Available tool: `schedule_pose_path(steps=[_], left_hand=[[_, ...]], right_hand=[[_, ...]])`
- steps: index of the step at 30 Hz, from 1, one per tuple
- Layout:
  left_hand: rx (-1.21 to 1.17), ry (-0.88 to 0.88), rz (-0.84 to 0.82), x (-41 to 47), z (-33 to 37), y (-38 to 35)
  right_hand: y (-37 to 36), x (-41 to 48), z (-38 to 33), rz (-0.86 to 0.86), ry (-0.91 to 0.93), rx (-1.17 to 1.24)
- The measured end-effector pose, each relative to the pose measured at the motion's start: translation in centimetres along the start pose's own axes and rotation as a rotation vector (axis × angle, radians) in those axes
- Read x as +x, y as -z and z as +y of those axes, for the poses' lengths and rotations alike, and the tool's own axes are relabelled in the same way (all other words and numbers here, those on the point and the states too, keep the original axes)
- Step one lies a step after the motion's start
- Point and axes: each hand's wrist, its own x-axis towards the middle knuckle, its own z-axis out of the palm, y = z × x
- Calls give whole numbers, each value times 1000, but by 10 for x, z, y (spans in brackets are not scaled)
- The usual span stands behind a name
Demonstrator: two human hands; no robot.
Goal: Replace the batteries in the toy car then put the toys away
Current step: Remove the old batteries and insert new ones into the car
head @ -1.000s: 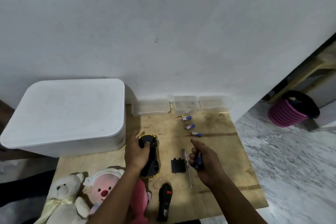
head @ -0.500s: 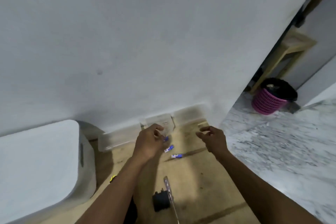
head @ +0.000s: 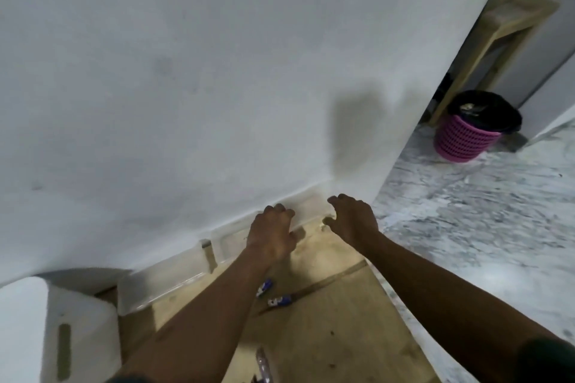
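Now my left hand [head: 270, 233] has shifted right, fingers curled over the end clear plastic container [head: 311, 207]; my right hand [head: 353, 218] arches at its far end, contact unclear. Loose batteries [head: 280, 301] lie nearer me on the table [head: 336, 320]. The toy car has dropped from view; probably I'm fetching or stowing cells.

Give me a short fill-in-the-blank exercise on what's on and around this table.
The left hand and right hand reach for clear containers standing against the white ____.
Two blue batteries lie on the ____ table, between the forearms.
The bin on the floor is ____ with a black liner.
Missing words: wall; wooden; pink.
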Motion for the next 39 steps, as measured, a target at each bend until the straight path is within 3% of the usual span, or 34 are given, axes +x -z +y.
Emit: schedule_pose_path(steps=[12, 28, 31, 34, 39], left_hand=[[309, 11, -22, 30, 10, -24], [109, 32, 112, 27, 10, -18], [66, 40, 115, 27, 7, -10], [-22, 55, 145, 23, 3, -4], [-201, 63, 266, 21, -2, 6]], right_hand=[[1, 21, -3, -39, 245, -179], [-6, 19, 1, 143, 211, -150], [1, 14, 3, 59, 191, -144], [11, 5, 10, 35, 138, 96], [15, -12, 7, 286, -224, 780]])
